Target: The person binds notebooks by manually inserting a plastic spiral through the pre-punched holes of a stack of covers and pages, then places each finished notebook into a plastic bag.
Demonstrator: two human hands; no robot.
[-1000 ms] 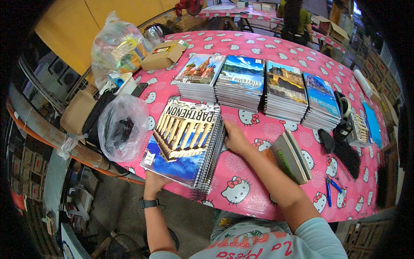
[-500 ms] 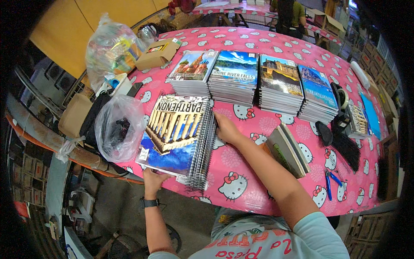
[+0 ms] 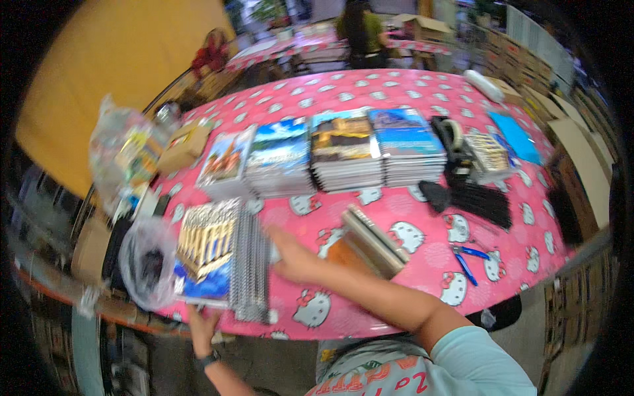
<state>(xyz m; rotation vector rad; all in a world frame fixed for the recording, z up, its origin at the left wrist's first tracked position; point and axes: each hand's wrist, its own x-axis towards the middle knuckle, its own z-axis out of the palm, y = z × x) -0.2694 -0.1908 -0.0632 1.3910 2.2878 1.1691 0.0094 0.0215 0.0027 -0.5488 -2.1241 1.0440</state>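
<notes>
We see the stack of spiral-bound notebooks (image 3: 211, 249) left of centre, low in the frame, its long axis running away from the table's near edge, slightly slanted. The cover's lettered end points toward the top of the frame, and the metal coils (image 3: 252, 270) face right (the lettering itself is blurred).

Our left hand (image 3: 203, 323) comes up from the lower edge, thumb spread wide from the fingers, at the stack's near edge. Our right hand (image 3: 290, 256) reaches in from the lower right, forearm slanting, fingers up beside the coils; blur hides how tight its grip is.

Beneath lies the pink patterned table (image 3: 330, 211), with four notebook stacks (image 3: 340, 142) in a row above centre, a clear plastic bag (image 3: 146, 270) to the left and blue cutters (image 3: 467, 264) at lower right. Beyond, a yellow sheet (image 3: 125, 72) fills the upper left, and a person (image 3: 360, 33) is at upper centre.
</notes>
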